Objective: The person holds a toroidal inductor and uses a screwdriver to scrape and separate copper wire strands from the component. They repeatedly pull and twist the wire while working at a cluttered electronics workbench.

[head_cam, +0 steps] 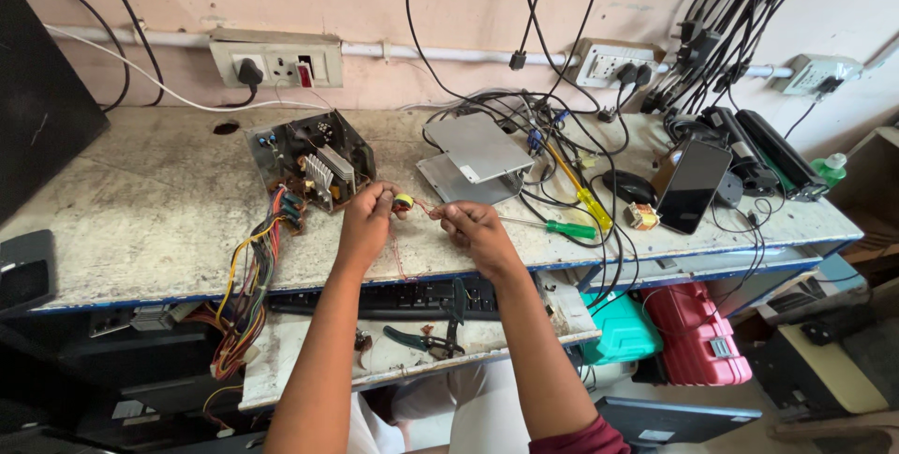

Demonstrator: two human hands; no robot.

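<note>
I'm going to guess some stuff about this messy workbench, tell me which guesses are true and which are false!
1. The left hand pinches a small yellow ring coil. True.
2. The right hand grips the green-handled screwdriver. False: it lies on the bench beside that hand, which pinches a thin wire.
3. The open power supply box sits left of the hands. True.
4. The phone screen is lit. False: it is dark.
5. Pliers lie on the lower shelf. True.
</note>
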